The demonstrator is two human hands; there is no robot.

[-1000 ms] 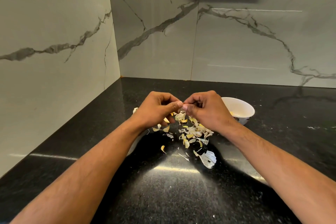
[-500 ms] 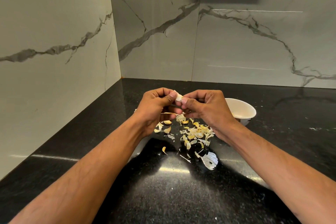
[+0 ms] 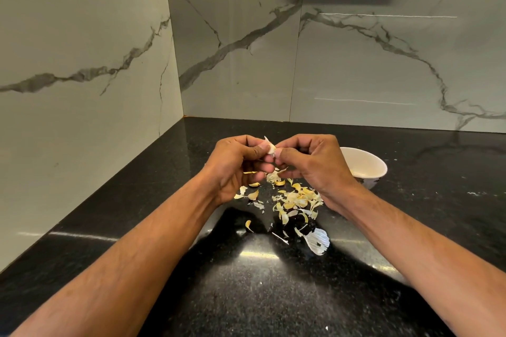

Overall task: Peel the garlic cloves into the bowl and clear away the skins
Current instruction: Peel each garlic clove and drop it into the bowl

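Currently mid-peel. Garlic clove (image 3: 271, 148) pinched between left hand (image 3: 235, 165) and right hand (image 3: 315, 164), raised above the black counter (image 3: 260, 295), a flap of skin lifted at its top. Loose skins (image 3: 297, 200) scattered directly below. White bowl (image 3: 367, 168) just right of the right hand; contents not discernible. Next, by judgement: strip remaining skin, drop bare clove rightward into bowl. Skin clearing not yet begun.

Glossy speckled black stone counter (image 3: 260, 295), papery skins (image 3: 298, 200)
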